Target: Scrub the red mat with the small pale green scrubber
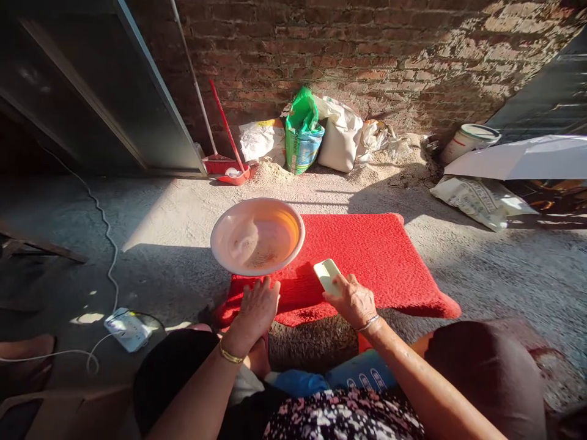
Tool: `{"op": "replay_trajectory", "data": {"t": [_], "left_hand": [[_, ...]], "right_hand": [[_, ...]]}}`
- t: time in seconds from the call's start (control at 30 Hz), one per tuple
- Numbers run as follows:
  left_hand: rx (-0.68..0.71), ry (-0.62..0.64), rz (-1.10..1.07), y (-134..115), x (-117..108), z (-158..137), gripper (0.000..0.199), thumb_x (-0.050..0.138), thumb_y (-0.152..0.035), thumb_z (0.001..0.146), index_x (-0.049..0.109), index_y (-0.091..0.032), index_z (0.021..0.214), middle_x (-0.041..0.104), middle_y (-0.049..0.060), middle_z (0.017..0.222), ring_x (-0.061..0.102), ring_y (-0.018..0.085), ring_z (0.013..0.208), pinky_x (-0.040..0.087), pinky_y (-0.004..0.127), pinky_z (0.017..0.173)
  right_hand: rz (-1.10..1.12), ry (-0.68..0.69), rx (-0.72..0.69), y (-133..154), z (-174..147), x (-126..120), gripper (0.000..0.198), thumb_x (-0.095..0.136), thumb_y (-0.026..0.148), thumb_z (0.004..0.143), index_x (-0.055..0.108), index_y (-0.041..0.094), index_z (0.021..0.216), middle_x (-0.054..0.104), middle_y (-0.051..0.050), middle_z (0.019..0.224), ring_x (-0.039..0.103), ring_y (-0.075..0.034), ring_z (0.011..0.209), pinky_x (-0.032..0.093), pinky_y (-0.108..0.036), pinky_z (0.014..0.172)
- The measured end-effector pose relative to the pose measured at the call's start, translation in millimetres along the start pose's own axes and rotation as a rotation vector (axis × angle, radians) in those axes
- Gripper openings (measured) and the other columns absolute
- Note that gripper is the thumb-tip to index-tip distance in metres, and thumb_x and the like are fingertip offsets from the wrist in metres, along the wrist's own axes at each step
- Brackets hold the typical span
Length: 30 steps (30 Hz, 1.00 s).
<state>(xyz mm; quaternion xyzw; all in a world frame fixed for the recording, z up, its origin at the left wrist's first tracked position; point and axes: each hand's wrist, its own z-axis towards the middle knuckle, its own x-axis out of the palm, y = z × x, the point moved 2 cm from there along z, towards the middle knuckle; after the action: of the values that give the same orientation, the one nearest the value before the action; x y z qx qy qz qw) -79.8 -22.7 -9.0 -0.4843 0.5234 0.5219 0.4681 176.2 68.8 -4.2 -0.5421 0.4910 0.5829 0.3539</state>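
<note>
The right hand grips a pale flat scraper on the red mat, the left hand rests open beside the basin; steadying that basin seems wise.

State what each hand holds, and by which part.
The right hand grips a pale flat phone-like object by its near end. The left hand holds nothing, resting on the red mat below the bowl.

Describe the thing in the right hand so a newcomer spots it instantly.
Find the red mat on the concrete floor. At its near edge, right of the round basin, the right hand grips a small pale rounded-rectangle object, the only flat, pale item on the mat.
</note>
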Motion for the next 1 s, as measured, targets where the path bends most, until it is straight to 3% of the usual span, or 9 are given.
{"op": "replay_trajectory", "data": {"t": [0.1,0.3,0.37,0.47,0.57,0.63,0.83,0.9,1.0], "left_hand": [[0.017,-0.049,0.01,1,8,-3,0.041,0.05,-0.022,0.116,0.078,-0.02,0.146,0.073,0.02,0.15,0.072,0.035,0.135,0.061,0.051,0.112],[-0.001,-0.054,0.034,3,14,0,0.042,0.051,-0.018,0.114,0.077,-0.02,0.147,0.074,0.019,0.155,0.072,0.035,0.141,0.061,0.054,0.115],[0.011,-0.07,0.032,3,15,-2,0.042,0.05,-0.019,0.116,0.077,-0.019,0.149,0.073,0.02,0.157,0.072,0.035,0.142,0.062,0.055,0.117],[0.033,-0.108,0.001,4,18,-9,0.046,0.05,-0.024,0.118,0.073,-0.021,0.157,0.068,0.021,0.164,0.068,0.036,0.151,0.058,0.058,0.125],[0.028,-0.06,-0.051,7,22,-13,0.048,0.049,-0.024,0.118,0.071,-0.023,0.161,0.066,0.021,0.167,0.064,0.037,0.157,0.054,0.061,0.129],[0.016,-0.023,-0.068,8,19,-11,0.049,0.049,-0.022,0.117,0.071,-0.022,0.161,0.066,0.022,0.166,0.065,0.038,0.155,0.055,0.061,0.128],[0.027,0.12,-0.038,2,-13,8,0.049,0.042,-0.018,0.117,0.075,-0.02,0.153,0.071,0.021,0.156,0.07,0.035,0.144,0.061,0.053,0.117],[0.015,0.178,-0.038,-2,-25,12,0.047,0.041,-0.02,0.117,0.076,-0.019,0.148,0.073,0.02,0.151,0.072,0.035,0.138,0.063,0.053,0.113],[0.015,0.227,-0.062,-6,-37,15,0.044,0.043,-0.023,0.117,0.076,-0.017,0.145,0.074,0.02,0.145,0.072,0.037,0.137,0.063,0.054,0.111]], "right_hand": [[0.002,0.005,0.034,3,-3,-3,0.034,0.087,0.051,0.1,0.083,0.025,0.122,0.078,-0.01,0.112,0.075,-0.022,0.083,0.046,-0.029,0.065],[0.05,0.105,-0.092,70,10,5,0.034,0.081,0.054,0.104,0.082,0.026,0.122,0.077,-0.007,0.115,0.071,-0.018,0.084,0.045,-0.028,0.07],[0.043,0.106,-0.089,65,14,4,0.033,0.082,0.053,0.104,0.083,0.025,0.121,0.077,-0.007,0.113,0.07,-0.019,0.084,0.046,-0.029,0.072],[-0.001,0.07,0.008,28,16,-5,0.034,0.083,0.054,0.103,0.083,0.023,0.118,0.077,-0.009,0.11,0.07,-0.02,0.084,0.045,-0.03,0.071],[-0.034,0.021,0.077,-2,9,-11,0.036,0.083,0.056,0.104,0.083,0.022,0.115,0.077,-0.011,0.106,0.072,-0.021,0.083,0.044,-0.03,0.068],[-0.026,-0.006,0.04,1,1,-8,0.036,0.084,0.056,0.103,0.083,0.022,0.112,0.078,-0.011,0.105,0.073,-0.022,0.082,0.045,-0.03,0.068],[0.012,0.05,-0.208,63,-21,13,0.032,0.081,0.056,0.102,0.083,0.026,0.111,0.081,-0.009,0.106,0.074,-0.02,0.087,0.049,-0.028,0.074],[-0.001,0.065,-0.195,57,-22,14,0.035,0.082,0.058,0.102,0.083,0.025,0.111,0.081,-0.009,0.106,0.074,-0.021,0.088,0.049,-0.028,0.075],[-0.02,0.038,-0.076,21,-20,8,0.036,0.082,0.059,0.101,0.082,0.024,0.107,0.079,-0.009,0.102,0.073,-0.02,0.083,0.046,-0.028,0.071]]}}
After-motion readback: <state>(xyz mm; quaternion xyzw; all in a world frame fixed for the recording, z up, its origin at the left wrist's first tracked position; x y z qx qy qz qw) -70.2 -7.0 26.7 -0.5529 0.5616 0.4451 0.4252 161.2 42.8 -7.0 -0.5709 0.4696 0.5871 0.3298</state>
